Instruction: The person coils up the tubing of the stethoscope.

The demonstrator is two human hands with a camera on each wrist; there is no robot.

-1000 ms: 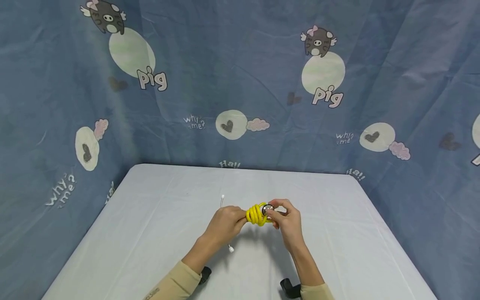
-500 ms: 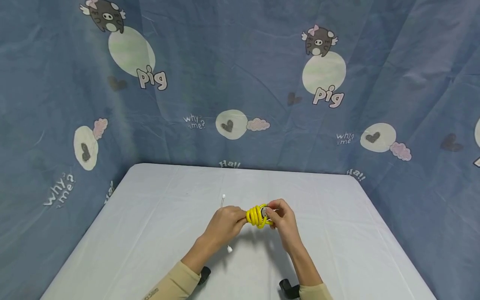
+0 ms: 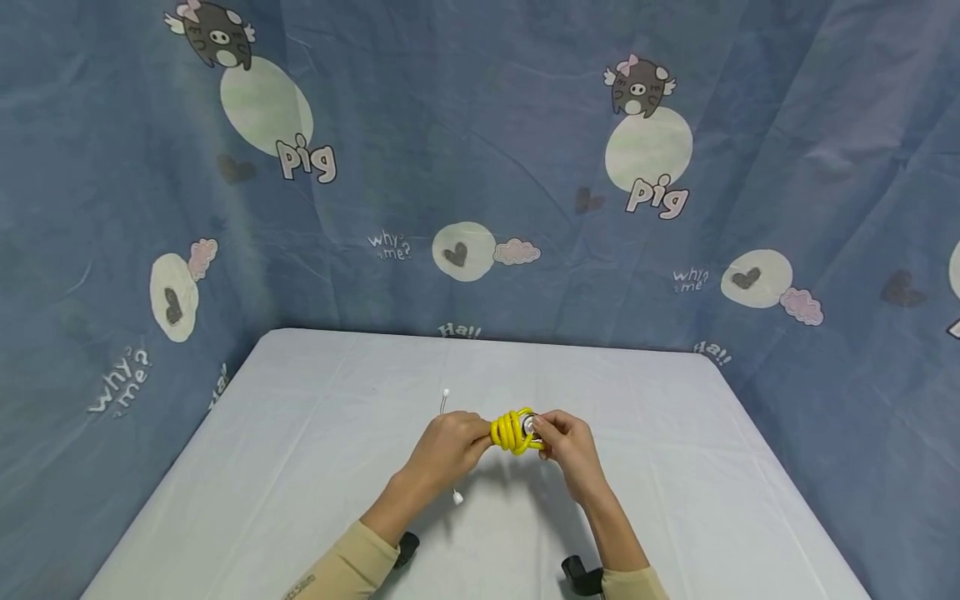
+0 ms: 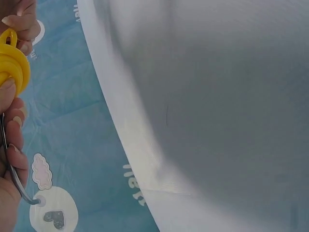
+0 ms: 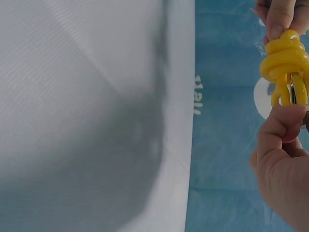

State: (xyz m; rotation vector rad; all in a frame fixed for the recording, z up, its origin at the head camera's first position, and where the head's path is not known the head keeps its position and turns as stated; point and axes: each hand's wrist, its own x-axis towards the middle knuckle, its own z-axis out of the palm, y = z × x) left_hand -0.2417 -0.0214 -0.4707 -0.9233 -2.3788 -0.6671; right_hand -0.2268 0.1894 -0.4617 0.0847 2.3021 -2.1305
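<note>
In the head view, a yellow coiled piece (image 3: 508,432) is held between both hands above the table. Its tight loops are glossy and narrow toward the left. My left hand (image 3: 448,442) grips that narrow end. A thin bent metal rod (image 4: 14,176) with white tips also passes through the left hand; one white tip (image 3: 457,497) shows below the hand and the other above. At the looped right end, my right hand (image 3: 573,450) pinches a round silver disc with a dark rim (image 3: 529,426) against the yellow strands. Fingers partly cover the disc.
A white cloth-covered table (image 3: 360,375) lies under the hands. Blue printed curtain (image 3: 480,167) hangs behind it and at the sides. Black wrist-worn pieces (image 3: 581,577) stick out below both forearms.
The silver disc has turned and shifted slightly left, closer into the yellow loops. The right hand's fingers have followed it and moved in. My left hand keeps about the same place.
</note>
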